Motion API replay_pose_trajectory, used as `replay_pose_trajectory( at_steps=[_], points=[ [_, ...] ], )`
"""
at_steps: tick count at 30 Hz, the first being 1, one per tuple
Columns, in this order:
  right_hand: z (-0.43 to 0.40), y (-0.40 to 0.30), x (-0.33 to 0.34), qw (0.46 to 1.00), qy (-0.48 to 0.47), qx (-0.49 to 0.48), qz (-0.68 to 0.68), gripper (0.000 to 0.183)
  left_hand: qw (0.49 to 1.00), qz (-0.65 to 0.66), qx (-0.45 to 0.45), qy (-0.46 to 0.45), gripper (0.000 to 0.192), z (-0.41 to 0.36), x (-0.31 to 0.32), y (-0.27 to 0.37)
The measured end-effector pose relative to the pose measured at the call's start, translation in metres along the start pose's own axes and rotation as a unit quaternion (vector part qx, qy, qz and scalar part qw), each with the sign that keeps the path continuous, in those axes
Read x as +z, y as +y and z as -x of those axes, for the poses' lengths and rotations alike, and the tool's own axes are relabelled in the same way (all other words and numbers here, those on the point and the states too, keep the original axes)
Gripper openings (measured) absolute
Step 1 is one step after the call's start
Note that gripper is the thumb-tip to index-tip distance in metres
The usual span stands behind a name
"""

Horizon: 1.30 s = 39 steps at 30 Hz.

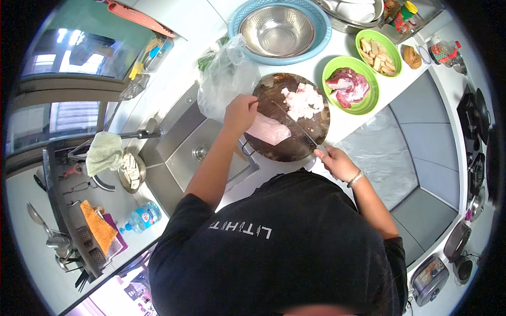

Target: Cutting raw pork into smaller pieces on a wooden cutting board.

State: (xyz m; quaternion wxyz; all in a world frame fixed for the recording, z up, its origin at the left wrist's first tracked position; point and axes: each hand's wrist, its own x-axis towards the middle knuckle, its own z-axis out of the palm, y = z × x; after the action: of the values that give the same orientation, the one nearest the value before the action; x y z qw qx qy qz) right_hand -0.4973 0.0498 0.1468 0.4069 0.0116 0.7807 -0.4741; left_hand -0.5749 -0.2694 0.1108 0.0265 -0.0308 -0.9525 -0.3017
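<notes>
A round dark wooden chopping board (272, 153) lies on the counter before me. My right hand (335, 161) is closed on the handle of a kitchen knife (297, 125), whose blade points up and left across the board. A slab of pale pink meat or fat (270, 129) rests at the board's left side, beside the blade. My left hand (241, 114) is over the slab's upper left end; whether its fingers grip the slab or the plastic cannot be told. Behind that hand bulges a clear plastic bag (227, 81). Whitish cut pieces (303, 101) are heaped beyond the blade.
Two green bowls stand at the right, one with red meat (348, 87), one with pale cut strips (377, 57). A blue basin (234, 23) holds a steel bowl (276, 31) behind the board. The steel sink (182, 158) opens at the left, with its tap (146, 133).
</notes>
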Motion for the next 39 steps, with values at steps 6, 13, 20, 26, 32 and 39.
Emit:
replay_pose_trajectory(
  at_steps=[6,13,20,26,32,39],
  points=[
    [-0.007,-0.006,-0.008,0.997,0.023,0.012,-0.072,0.041,0.995,-0.046,-0.088,-0.018,0.043,0.039,-0.005,-0.021],
    [-0.006,0.010,-0.013,0.997,0.037,0.004,-0.061,0.034,0.936,0.015,-0.220,-0.274,0.053,0.025,-0.015,-0.020],
    [0.003,0.020,-0.009,0.997,0.070,-0.040,0.011,0.022,0.962,0.113,-0.092,-0.233,0.042,0.044,-0.030,0.032],
    [0.014,0.023,-0.005,0.992,0.088,-0.089,-0.024,0.019,0.941,0.209,-0.054,-0.260,0.043,0.038,-0.037,0.057],
    [0.027,-0.003,-0.007,0.998,0.055,-0.022,-0.031,0.028,0.968,0.165,-0.168,-0.087,0.031,0.047,0.007,0.003],
    [0.023,-0.019,0.020,0.976,0.072,-0.167,0.122,0.039,0.957,0.176,-0.190,0.128,0.018,0.068,0.033,0.002]
  ],
)
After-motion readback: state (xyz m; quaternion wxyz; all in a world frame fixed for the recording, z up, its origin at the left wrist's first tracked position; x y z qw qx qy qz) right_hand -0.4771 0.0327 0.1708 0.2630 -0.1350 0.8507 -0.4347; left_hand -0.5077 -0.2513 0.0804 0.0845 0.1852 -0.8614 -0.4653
